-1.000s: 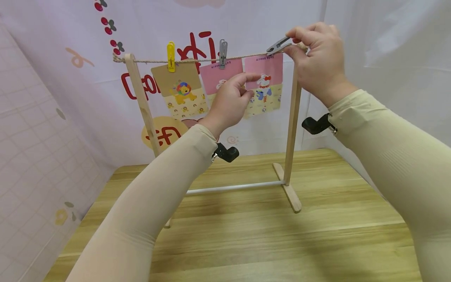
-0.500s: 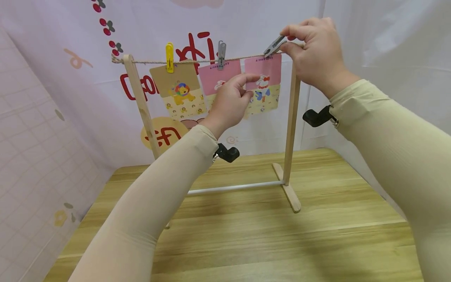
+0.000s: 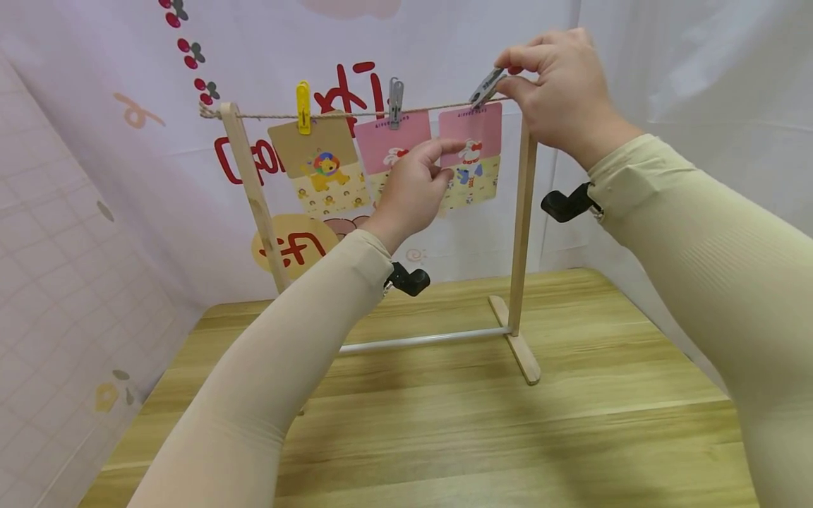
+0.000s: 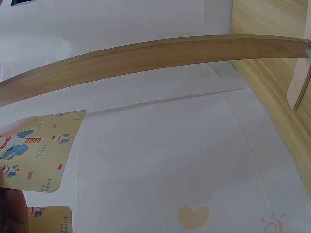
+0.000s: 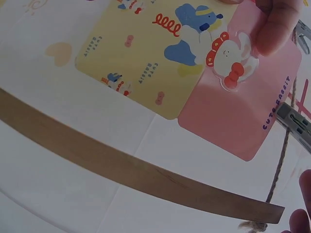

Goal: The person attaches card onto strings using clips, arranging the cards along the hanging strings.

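Observation:
My left hand (image 3: 416,180) is at the left edge of a pink and yellow rabbit card (image 5: 233,107), its index finger reaching over the pink front. In the left wrist view the card's edge overlaps a finger. Between the thumb and index finger of my right hand (image 3: 562,95) is a grey clothespin (image 3: 486,88), tilted, its tip at the top of this card and at the rope (image 5: 282,167). To the left hang a second pink card (image 3: 375,141) under another grey clothespin (image 3: 396,102), and a brown lion card (image 3: 305,149) under a yellow clothespin (image 3: 303,107).
A wooden stand carries the rope between its left post (image 3: 254,190) and right post (image 3: 522,233). A white bar (image 3: 425,340) joins the posts low down. Beneath is a wood-grain table (image 3: 444,430). Behind hangs a white printed cloth (image 3: 470,247).
The grey clothespin in my right hand has turned steeper and its handles appear closer together. My right hand has shifted slightly left. My left hand stays beside the card.

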`<state>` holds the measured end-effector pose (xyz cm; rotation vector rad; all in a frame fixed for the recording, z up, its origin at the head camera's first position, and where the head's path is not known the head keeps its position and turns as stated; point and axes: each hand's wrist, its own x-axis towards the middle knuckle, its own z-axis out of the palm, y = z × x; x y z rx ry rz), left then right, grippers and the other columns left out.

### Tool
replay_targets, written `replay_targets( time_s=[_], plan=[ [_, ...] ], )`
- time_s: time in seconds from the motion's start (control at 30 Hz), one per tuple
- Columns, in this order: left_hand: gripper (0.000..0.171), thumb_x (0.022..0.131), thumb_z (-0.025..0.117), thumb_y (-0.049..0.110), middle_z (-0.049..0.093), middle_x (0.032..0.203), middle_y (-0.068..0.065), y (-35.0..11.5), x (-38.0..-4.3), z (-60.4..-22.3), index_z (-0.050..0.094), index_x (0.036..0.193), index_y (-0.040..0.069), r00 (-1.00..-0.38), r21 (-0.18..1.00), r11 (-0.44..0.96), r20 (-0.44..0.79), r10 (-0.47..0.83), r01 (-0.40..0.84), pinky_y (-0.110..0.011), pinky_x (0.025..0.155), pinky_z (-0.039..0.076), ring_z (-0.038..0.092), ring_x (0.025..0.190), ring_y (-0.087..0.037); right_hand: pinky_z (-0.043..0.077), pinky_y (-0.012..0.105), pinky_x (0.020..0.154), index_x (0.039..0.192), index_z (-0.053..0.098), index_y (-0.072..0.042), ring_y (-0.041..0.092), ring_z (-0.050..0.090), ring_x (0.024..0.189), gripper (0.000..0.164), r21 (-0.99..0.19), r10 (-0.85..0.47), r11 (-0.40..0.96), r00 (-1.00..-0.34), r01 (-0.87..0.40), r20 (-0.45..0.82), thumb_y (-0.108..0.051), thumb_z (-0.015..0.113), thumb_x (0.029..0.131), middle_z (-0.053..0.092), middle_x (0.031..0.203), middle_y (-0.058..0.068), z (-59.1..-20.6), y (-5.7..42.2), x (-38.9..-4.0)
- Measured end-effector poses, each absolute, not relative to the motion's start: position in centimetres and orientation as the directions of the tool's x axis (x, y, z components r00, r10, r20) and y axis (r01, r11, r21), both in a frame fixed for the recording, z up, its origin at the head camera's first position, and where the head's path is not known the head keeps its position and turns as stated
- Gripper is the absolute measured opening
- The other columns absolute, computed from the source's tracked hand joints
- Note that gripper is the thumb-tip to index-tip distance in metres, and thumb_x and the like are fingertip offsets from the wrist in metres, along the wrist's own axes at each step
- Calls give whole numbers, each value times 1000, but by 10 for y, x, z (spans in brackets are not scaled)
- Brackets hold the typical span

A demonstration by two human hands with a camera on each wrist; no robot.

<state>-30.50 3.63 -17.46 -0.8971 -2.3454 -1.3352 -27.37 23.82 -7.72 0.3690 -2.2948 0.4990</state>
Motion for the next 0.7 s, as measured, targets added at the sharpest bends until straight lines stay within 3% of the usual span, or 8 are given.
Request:
replay_targets(
  time_s=[0.43,0.7],
  plan=[
    [41,109,55,11,57,151,11,37,-309,-178,62,146,27,-758,648,394,557,339,652,-26,63,48,61,94,-12,34,43,108,131,74,-12,32,41,137,29,-217,-160,895,-734,-390,660,-20,58,108,68,134,14,-68,240,-278],
    [41,109,54,11,55,154,12,38,-310,-178,63,146,28,-761,661,379,560,326,648,-25,71,50,62,113,-11,37,40,107,131,74,-14,27,43,140,29,-248,-149,887,-749,-390,645,-22,59,108,66,137,11,-67,238,-280]
  ],
)
